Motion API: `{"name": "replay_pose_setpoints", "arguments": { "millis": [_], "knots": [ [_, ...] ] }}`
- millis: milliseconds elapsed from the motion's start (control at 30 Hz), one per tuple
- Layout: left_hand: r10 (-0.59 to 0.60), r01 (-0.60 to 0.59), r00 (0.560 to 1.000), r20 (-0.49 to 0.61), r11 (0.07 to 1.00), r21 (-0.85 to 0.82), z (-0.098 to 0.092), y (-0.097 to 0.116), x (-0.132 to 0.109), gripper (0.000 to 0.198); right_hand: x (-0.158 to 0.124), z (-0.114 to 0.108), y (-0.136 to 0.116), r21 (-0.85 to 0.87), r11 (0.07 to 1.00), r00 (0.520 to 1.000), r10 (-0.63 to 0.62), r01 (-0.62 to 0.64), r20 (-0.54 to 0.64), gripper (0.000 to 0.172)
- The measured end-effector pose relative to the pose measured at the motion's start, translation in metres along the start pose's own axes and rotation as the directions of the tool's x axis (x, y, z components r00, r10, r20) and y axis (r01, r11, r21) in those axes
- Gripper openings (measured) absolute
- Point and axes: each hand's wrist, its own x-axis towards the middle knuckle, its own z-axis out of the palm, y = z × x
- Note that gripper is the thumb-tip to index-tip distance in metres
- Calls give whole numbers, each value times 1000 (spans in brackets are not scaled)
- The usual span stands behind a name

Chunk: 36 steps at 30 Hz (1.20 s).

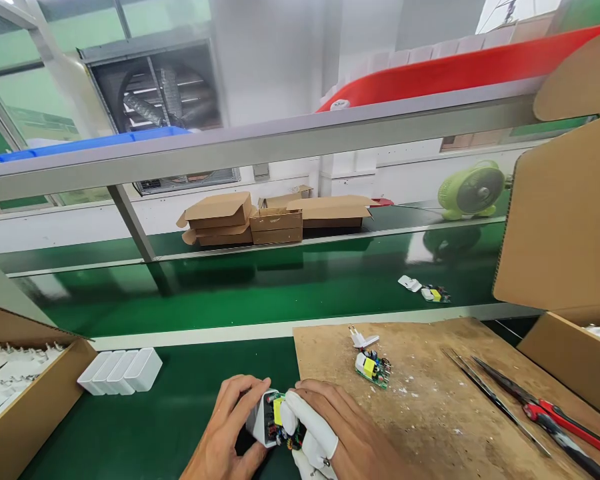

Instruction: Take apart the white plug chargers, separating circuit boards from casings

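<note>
While the green counter (180, 413) runs wide beneath everything, the cardboard box (25, 413) sits well off to the left of the grip and the brown work board (430, 393) spreads out to its right. Nearer, a row of white housings (123, 371) lies up and left of the left hand (230, 427), whose grip is closed around a white charger housing (260, 421), open mouth turned rightward. The right hand (340, 433), fingertips in white cots, meets it from that side. Its grip is pinched on the circuit board (279, 412), which sits partway in that mouth, its length seemingly running across between the hands. Just beyond the right hand lie a loose circuit board (373, 368) and a plug piece (363, 340).
</note>
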Motion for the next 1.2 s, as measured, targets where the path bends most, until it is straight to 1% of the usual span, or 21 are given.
{"name": "replay_pose_setpoints", "arguments": {
  "millis": [133, 267, 433, 533, 667, 733, 833, 900, 1067, 1200],
  "knots": [
    [-9, 9, 1000, 23, 1000, 8, 0, 0, -1, 77, -1, -1, -1, 13, 1000, 1000, 15, -16, 22, 63],
    [-12, 11, 999, 35, 1000, 27, 0, 0, -1, 82, -1, -1, -1, 7, 1000, 1000, 16, -16, 26, 63],
    [-21, 19, 999, 37, 999, 48, 1, 1, -2, 74, 0, -2, -1, 15, 999, 996, 37, -38, 77, 64],
    [-8, 6, 999, 35, 998, 56, 1, 1, -2, 75, 0, 0, 0, 20, 999, 998, 37, -39, 59, 60],
    [2, -4, 1000, 24, 998, 63, 1, 1, -1, 73, 1, 1, 2, 3, 1000, 1000, 7, -7, 30, 54],
    [7, -7, 1000, 14, 998, 55, 2, 1, 0, 72, 2, -1, 2, 0, 1000, 999, -1, 1, 35, 56],
    [7, -7, 1000, 3, 999, 41, 2, 1, 0, 72, 1, -3, 3, 21, 1000, 999, -15, 14, 41, 67],
    [3, -3, 1000, -2, 999, 37, 3, 1, -1, 71, 0, -4, 3, 41, 999, 998, -14, 12, 56, 70],
    [-23, 22, 1000, 16, 1000, 18, 3, 1, -2, 74, 0, -7, -1, 57, 998, 996, 22, -27, 86, 65],
    [-36, 36, 999, 21, 999, -4, 3, 3, -2, 70, 3, -12, -6, 43, 997, 992, 54, -59, 111, 66]
  ]
}}
